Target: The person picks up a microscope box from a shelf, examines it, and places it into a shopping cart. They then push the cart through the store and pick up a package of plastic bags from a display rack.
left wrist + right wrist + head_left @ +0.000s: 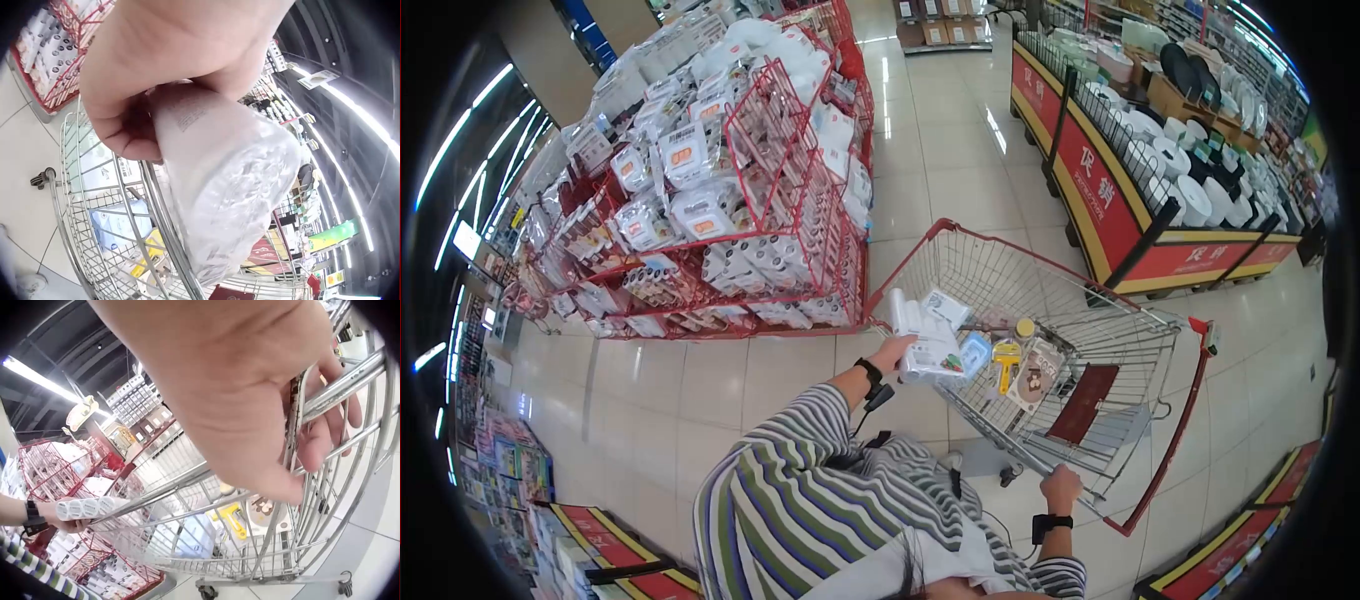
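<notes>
My left hand (890,356) grips a plastic-wrapped pack of white rolls (932,357) over the cart's near side. In the left wrist view the fingers and thumb curl round one end of the pack (219,169), above the cart's metal rail. My right hand (1061,490) holds the side rail of the shopping cart (990,430), its fingers hooked over the bars in the right wrist view. Inside the cart lie a light-blue pack (975,353), a yellow-handled item (1006,365), a yellow-lidded container (1026,328) and a brown-and-white package (1038,378).
Left of the cart stands a red wire bin (785,170) heaped with packaged goods. On the right, a red-and-yellow promotion stand (1090,190) carries bowls and dishes. Tiled floor (935,150) runs between them. More red-edged displays (615,545) stand along the near side.
</notes>
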A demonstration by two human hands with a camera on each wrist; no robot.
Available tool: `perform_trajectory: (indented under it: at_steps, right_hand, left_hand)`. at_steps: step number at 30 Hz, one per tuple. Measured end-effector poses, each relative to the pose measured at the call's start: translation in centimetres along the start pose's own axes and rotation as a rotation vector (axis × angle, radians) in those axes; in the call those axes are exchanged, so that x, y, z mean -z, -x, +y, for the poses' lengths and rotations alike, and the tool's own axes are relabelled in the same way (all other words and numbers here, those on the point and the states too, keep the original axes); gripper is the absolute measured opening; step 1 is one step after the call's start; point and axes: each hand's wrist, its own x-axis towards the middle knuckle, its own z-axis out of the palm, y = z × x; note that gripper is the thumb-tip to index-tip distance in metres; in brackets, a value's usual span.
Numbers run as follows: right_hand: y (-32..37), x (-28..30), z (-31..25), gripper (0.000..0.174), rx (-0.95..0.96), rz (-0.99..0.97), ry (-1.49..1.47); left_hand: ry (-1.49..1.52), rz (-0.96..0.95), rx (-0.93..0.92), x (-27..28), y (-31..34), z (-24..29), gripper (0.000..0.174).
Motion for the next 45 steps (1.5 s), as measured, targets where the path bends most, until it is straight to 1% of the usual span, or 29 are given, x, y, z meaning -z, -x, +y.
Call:
perform_trajectory:
  at_steps: [2,4,8,10,12,13,14,16,17,19,21,22,23,25,26,27,28,30,32,33,34,35,36,37,38,40,41,44,45]
  right_hand:
    - [-2.4,1.2,-0.1,0.022,0.000,-0.032,-0.014]
    - [-3.2,2.0,-0.9,0.018,0.048,-0.052,0.006]
    - [-6.2,1.5,-3.8,0.015,0.086,0.034,-0.067]
    - [-7.4,2.3,-5.3,0.015,0.151,0.023,-0.052]
    - [-9.8,2.1,-6.9,0.014,0.206,0.129,-0.105]
    - [-10.1,3.4,-8.2,0.013,0.205,0.112,-0.156]
    - [-10.6,3.7,-9.5,0.020,0.156,0.065,-0.206]
    - [-9.8,7.8,-12.4,0.033,0.075,0.067,-0.252]
    - [-9.0,9.4,-13.0,0.033,0.092,0.082,-0.233]
    - [-7.6,12.7,-13.3,0.044,0.279,0.280,-0.428]
    - [-7.0,14.9,-11.0,0.047,0.323,0.312,-0.582]
    - [-7.7,14.5,-8.4,0.048,0.340,0.399,-0.661]
    - [-8.2,15.5,-5.8,0.046,0.355,0.482,-0.581]
    - [-8.1,18.6,-2.2,0.047,0.176,0.553,-0.495]
    - [-8.7,19.3,-0.7,0.051,0.181,0.633,-0.471]
    - [-9.5,20.1,0.8,0.056,0.199,0.714,-0.442]
    - [-10.9,20.6,2.1,0.068,0.196,0.657,-0.357]
    - [-14.2,21.2,3.4,0.075,0.261,0.605,-0.067]
    - [-16.1,23.0,1.6,0.078,0.308,0.568,-0.010]
    - [-17.5,24.0,1.0,0.082,0.338,0.515,0.047]
    - [-20.2,23.9,1.5,0.082,0.373,0.530,0.055]
    - [-23.2,22.9,2.1,0.085,0.483,0.557,0.012]
    - [-26.3,22.8,2.3,0.088,0.593,0.581,-0.030]
    - [-28.4,23.0,1.5,0.065,0.629,0.728,-0.016]
    - [-30.7,23.6,1.5,0.065,0.656,0.738,-0.023]
    - [-33.0,24.2,1.0,0.023,0.737,0.476,-0.055]
    - [-34.1,23.7,0.3,0.009,0.808,0.714,-0.081]
    - [-34.7,25.4,-2.1,0.012,0.788,0.676,-0.108]
    - [-35.6,25.4,-2.6,0.012,0.820,0.703,-0.080]
  left_hand:
    - [0.020,-0.037,-0.090,-0.7,-0.2,1.5,0.046]
    - [0.043,-0.043,-0.075,-0.4,-0.9,2.4,0.046]
    - [0.044,0.007,-0.120,1.1,0.3,4.0,0.045]
    - [0.055,-0.011,-0.224,0.2,0.9,5.8,0.042]
    - [0.130,-0.054,-0.239,0.0,1.6,7.7,0.041]
    - [0.088,-0.065,-0.221,-0.1,1.9,8.7,0.041]
    - [0.043,-0.066,-0.199,0.3,2.2,9.3,0.042]
    - [0.073,-0.058,-0.223,0.8,0.2,9.0,0.042]
    - [-0.012,-0.032,-0.259,1.0,-1.1,8.6,0.043]
    - [-0.081,0.004,-0.308,0.6,-2.3,8.5,0.044]
    - [-0.266,0.086,-0.413,-0.5,-0.6,9.4,0.045]
    - [-0.268,0.085,-0.411,-1.2,-0.2,10.2,0.045]
    - [-0.190,-0.010,-0.423,-2.1,0.1,10.6,0.045]
    - [-0.081,-0.247,-0.406,-4.6,1.9,12.1,0.044]
    - [-0.086,-0.269,-0.385,-5.9,1.8,12.1,0.044]
    - [-0.033,-0.406,-0.347,-7.7,1.6,11.9,0.044]
    - [0.026,-0.533,-0.317,-9.7,1.6,12.0,0.043]
    - [-0.026,-0.586,-0.282,-14.2,1.7,11.1,0.041]
    - [0.058,-0.613,-0.198,-18.3,1.7,9.6,0.042]
    - [0.072,-0.595,-0.224,-19.5,1.3,9.1,0.042]
    - [0.015,-0.665,-0.186,-20.7,0.9,8.7,0.045]
    - [-0.036,-0.729,-0.146,-21.7,0.8,8.4,0.048]
    - [-0.012,-0.704,-0.173,-22.6,0.2,8.1,0.048]
    - [-0.089,-0.652,-0.250,-23.0,-0.6,8.1,0.051]
    - [-0.181,-0.599,-0.317,-23.2,-1.8,8.0,0.055]
    - [-0.251,-0.561,-0.342,-23.2,-3.0,9.9,0.057]
    - [-0.277,-0.537,-0.343,-23.3,-3.4,10.8,0.058]
    - [-0.334,-0.584,-0.359,-24.1,-3.5,14.6,0.054]
    - [-0.466,-0.536,-0.345,-24.2,-4.1,15.3,0.052]
